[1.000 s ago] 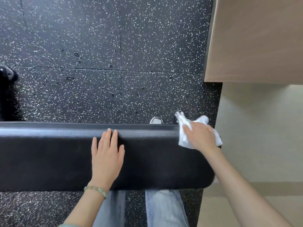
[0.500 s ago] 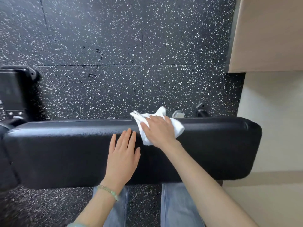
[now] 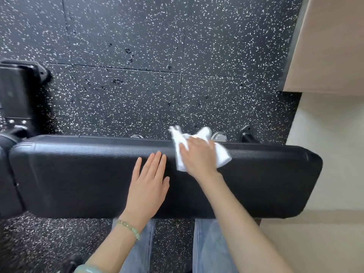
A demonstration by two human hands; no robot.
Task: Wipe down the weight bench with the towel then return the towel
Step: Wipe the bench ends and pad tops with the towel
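The black padded weight bench (image 3: pixel 78 174) runs left to right across the view. My right hand (image 3: pixel 199 156) grips a crumpled white towel (image 3: pixel 222 156) and presses it on the bench's far edge, right of the middle. Bunched ends of the towel stick up past my fingers. My thumb is hidden under the cloth. My left hand (image 3: pixel 147 184) lies flat on the pad just left of the towel, fingers straight, with a green bead bracelet on the wrist.
Black speckled rubber flooring (image 3: pixel 137 75) lies beyond the bench. The dark bench frame (image 3: pixel 17 95) stands at the far left. A beige wooden panel (image 3: pixel 331 46) is at the upper right above a pale floor (image 3: pixel 325 125). My jeans-clad legs (image 3: pixel 210 245) stand at the near side.
My right hand has slid the towel left from the bench's right end to near the middle, next to my left hand. In the last half second it has barely shifted.
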